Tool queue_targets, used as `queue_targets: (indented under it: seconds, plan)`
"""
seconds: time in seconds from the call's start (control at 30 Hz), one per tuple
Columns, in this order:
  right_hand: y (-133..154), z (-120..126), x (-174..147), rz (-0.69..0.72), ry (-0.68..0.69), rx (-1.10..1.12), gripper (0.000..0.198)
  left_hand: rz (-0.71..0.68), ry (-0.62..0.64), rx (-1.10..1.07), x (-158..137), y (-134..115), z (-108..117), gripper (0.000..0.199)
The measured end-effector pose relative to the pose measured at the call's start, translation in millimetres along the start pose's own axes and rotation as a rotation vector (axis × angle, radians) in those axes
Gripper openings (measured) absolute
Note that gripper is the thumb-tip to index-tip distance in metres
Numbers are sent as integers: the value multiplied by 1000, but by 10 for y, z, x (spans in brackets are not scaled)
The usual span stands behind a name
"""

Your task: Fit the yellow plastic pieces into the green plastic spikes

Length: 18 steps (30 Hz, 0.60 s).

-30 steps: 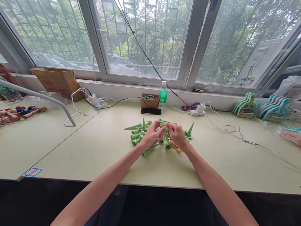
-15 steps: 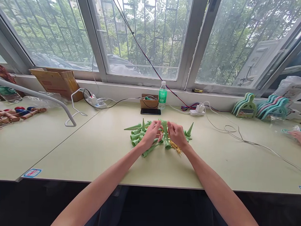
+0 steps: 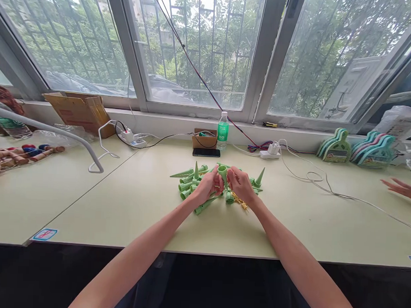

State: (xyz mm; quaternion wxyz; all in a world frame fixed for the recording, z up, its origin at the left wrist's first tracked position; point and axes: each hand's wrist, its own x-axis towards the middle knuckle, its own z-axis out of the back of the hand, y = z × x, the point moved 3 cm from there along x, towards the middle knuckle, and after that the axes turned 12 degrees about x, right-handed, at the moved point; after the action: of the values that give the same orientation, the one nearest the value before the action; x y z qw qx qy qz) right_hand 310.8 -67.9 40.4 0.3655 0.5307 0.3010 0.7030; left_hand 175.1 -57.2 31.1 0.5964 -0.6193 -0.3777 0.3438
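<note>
A green plastic watering spike (image 3: pixel 222 170) with a round open mouth stands nearly upright between my hands, its point downward. My left hand (image 3: pixel 209 185) is closed around it from the left. From the right, the closed fingers of my right hand (image 3: pixel 240 184) press against its side just below the rim; whether a small piece is between them is hidden. Several more green spikes (image 3: pixel 184 187) lie heaped under and around my hands, and one cone (image 3: pixel 260 177) points up at the right. Small yellow plastic pieces (image 3: pixel 241 202) lie below my right hand.
Behind the heap are a black phone (image 3: pixel 206 152), a small cardboard box (image 3: pixel 205 139) and a water bottle (image 3: pixel 222 131). A power strip (image 3: pixel 270 152) trails white cables rightward. Another person's hand (image 3: pixel 404 188) reaches in at right. Wooden toys (image 3: pixel 16 155) lie left.
The spike between my hands has tipped so its open mouth now faces me more. My hands have barely moved. The other person's hand at the right has let go of a teal item and opened.
</note>
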Motion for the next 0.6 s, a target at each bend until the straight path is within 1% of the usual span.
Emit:
queue_targets:
  seconds: [0.13, 0.3, 0.4, 0.6]
  plan:
    - [-15, 29, 10, 6, -15, -2, 45, 7, 30, -9, -8, -7, -15, 63]
    - [25, 48, 18, -6, -16, -11, 44, -22, 16, -32, -14, -36, -27, 54]
    - [42, 44, 17, -5, -20, 12, 42, -33, 15, -53, -12, -48, -32, 52]
    - [-4, 43, 22, -10, -32, 34, 42, -70, 20, -62, -13, -56, -20, 45]
